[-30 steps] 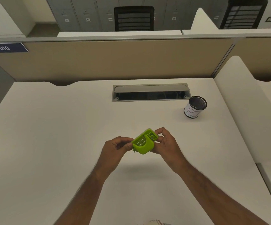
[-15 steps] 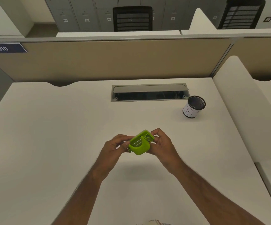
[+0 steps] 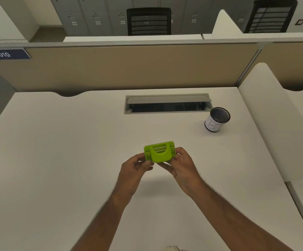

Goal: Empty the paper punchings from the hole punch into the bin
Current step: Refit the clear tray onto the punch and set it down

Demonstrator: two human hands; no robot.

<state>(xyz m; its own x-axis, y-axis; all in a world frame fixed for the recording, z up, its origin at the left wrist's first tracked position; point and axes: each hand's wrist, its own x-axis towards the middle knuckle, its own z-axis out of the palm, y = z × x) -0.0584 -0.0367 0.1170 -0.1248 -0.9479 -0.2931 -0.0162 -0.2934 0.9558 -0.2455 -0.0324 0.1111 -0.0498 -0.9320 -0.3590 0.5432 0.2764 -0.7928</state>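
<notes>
Both hands hold the lime-green hole punch (image 3: pixel 159 151) in the air above the middle of the white desk (image 3: pixel 56 160). The left hand (image 3: pixel 135 168) pinches its left end between thumb and fingers; the right hand (image 3: pixel 181 164) grips its right end, fingers curled round the edge. The punch lies level, its long side running from 9 to 3 o'clock.

At about 2 o'clock from the punch, well apart from it, stands a small black mesh cup (image 3: pixel 217 119) wrapped in a white label with a drawn letter: the only container on the desk. Nothing lies on the bare desk between the punch and the cup. At 12 o'clock a grey cable hatch (image 3: pixel 167 99) is set into the desk, its lid tilted open. Behind it runs a tan partition (image 3: pixel 129 67), carrying a blue plate reading 010 (image 3: pixel 5 54) at 10 o'clock. A white side divider (image 3: pixel 274 120) closes the desk at 3 o'clock.
</notes>
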